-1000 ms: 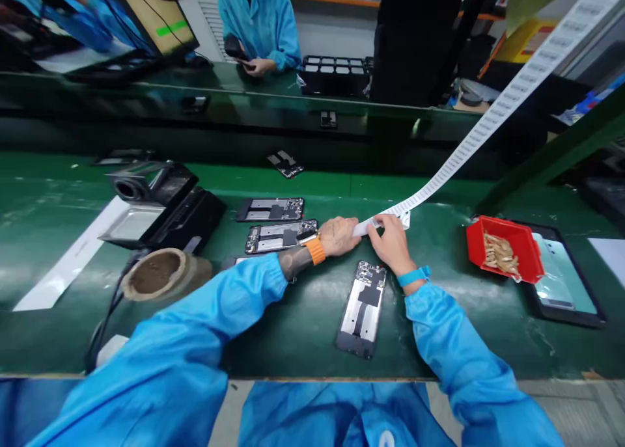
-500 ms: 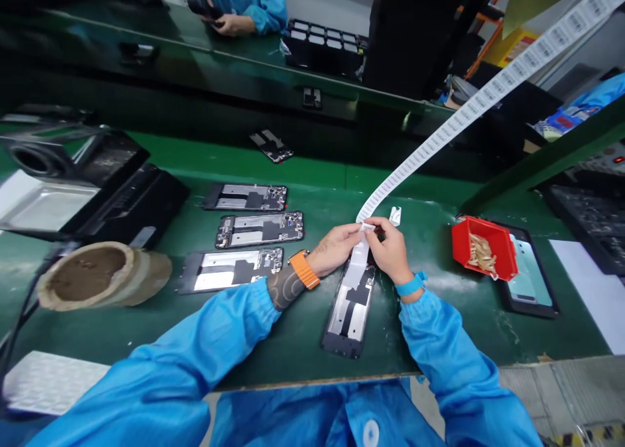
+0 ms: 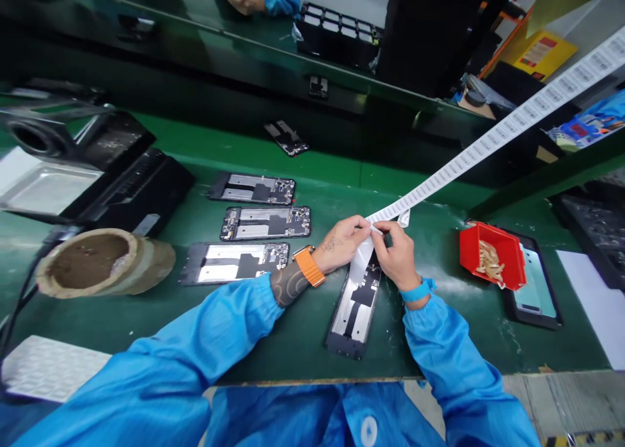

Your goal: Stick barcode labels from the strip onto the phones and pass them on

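A long strip of barcode labels runs from the upper right down to my fingers. My left hand pinches the strip near its lower end. Close beside it, my right hand also has thumb and finger closed at the strip, where a small white label shows between the fingertips. Below my hands hangs the pale backing end, over the top of an opened phone frame. That phone lies on the green bench, its upper end partly hidden by the strip and my hands.
Several opened phone frames lie to the left. A cardboard tube and a black device stand further left. On the right, a red bin of finger cots overlaps a phone-like panel. Across the bench is another person's hand.
The view has shifted slightly. The strip now slopes more flatly and straighter into my fingers, and its hanging end has twisted. Both hands stay pinched together.
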Demonstrator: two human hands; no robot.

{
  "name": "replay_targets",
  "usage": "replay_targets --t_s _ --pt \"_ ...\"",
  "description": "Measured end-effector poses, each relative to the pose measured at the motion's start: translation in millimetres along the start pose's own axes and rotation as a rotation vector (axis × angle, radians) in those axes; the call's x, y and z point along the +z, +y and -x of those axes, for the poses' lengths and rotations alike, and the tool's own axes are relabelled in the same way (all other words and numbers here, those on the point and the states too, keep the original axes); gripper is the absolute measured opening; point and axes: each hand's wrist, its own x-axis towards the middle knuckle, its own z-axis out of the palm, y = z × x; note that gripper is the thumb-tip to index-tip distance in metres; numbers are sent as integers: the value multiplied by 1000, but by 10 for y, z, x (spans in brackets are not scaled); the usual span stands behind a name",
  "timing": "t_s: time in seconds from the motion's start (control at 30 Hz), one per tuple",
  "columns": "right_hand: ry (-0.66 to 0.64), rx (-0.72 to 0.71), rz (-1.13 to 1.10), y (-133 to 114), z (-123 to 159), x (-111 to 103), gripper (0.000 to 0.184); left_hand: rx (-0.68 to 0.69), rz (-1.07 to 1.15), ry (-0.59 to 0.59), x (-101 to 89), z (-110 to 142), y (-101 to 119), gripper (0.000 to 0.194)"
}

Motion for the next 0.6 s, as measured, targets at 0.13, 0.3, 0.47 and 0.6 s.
replay_targets --t_s 0.13,0.3,0.47,0.6 --pt "57 -91 74 2 -10 -23 21 -6 39 56 36 6 35 34" --pt "40 -181 138 6 6 -74 22 -127 218 115 135 29 64 33" --pt "30 -319 169 -7 19 -55 17 -286 349 167 180 -11 32 27" --pt "109 -367 131 -44 36 -9 12 -290 226 216 138 -43 58 21"
